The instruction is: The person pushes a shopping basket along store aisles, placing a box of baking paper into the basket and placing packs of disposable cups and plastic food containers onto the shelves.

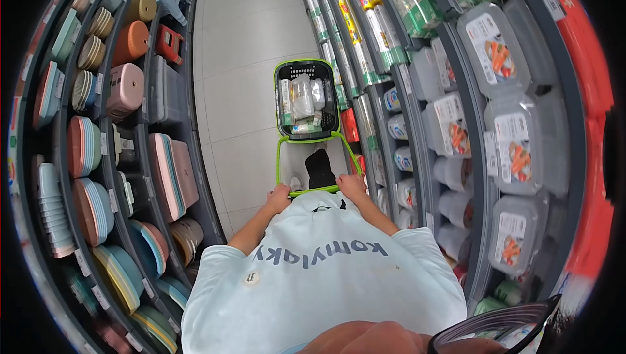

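A black basket with a green rim (334, 70) stands on the floor ahead of me, holding white and clear plastic packages (302, 96). From it a green handle (278, 162) reaches back to my waist. My left hand (278, 197) and my right hand (353, 186) are both closed round the bar of this handle, one at each end, in front of my light shirt. The fingers are partly hidden.
Shelves on the left carry stacked plastic bowls (85, 147), pink bins (125, 90) and trays. On the right, shelves hold clear food containers (515, 148) and boxed rolls (352, 18). A tiled aisle floor (238, 47) runs between them.
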The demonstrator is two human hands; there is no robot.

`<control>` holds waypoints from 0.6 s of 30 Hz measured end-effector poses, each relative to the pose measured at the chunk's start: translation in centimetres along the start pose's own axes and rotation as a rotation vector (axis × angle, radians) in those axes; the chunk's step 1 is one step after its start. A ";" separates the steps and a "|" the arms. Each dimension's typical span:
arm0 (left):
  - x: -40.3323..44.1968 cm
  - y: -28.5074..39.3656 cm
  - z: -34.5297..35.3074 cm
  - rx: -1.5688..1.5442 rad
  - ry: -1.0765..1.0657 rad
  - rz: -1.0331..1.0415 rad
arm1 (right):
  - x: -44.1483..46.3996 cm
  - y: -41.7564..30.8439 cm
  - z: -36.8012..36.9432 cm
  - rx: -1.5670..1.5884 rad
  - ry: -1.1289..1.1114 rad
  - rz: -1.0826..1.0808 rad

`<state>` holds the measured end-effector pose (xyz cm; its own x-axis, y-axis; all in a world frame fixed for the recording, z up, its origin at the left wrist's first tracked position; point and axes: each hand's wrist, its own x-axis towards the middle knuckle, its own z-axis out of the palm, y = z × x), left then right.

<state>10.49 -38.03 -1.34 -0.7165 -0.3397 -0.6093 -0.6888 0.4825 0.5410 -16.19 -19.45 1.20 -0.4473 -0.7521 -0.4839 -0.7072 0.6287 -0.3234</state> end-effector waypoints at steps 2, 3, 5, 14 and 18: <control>-1.5 -1.0 0.8 0.016 0.041 0.004 | -2.1 -1.4 0.3 0.028 0.080 -0.018; -1.9 -1.7 1.4 0.003 0.104 0.019 | -2.8 -1.5 0.6 0.048 0.084 -0.049; -2.7 -3.4 2.3 -0.015 0.155 0.039 | -3.8 -1.6 1.3 0.086 0.069 -0.018; -0.1 -9.7 5.4 -0.665 0.092 -0.116 | -7.9 -3.6 2.1 0.313 -0.108 -0.041; 0.2 -7.2 5.7 -0.346 -0.124 -0.134 | -9.4 -2.5 3.2 0.346 -0.181 -0.069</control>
<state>15.97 -36.98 -8.68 -0.6138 -0.2706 -0.7417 -0.7868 0.1325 0.6028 -8.42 -13.28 3.94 -0.2792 -0.7675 -0.5770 -0.4923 0.6303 -0.6002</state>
